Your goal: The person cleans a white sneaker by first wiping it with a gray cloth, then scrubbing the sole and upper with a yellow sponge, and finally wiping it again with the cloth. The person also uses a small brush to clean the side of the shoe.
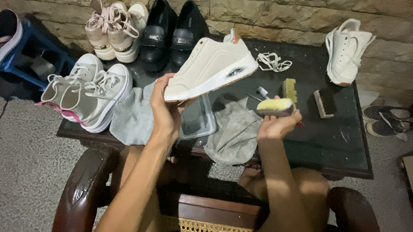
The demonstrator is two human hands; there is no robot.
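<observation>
Left hand (166,109) grips cream sneaker (210,68) — chunky sole, laceless, tilted.

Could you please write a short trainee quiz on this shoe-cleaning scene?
1. True or false: the left hand holds a cream sneaker.
2. What does the right hand hold? A) brush B) laces C) cloth
3. Where is the black loafer pair: at the wall or by the table's near edge?

Key: 1 true; 2 A; 3 at the wall.
</observation>
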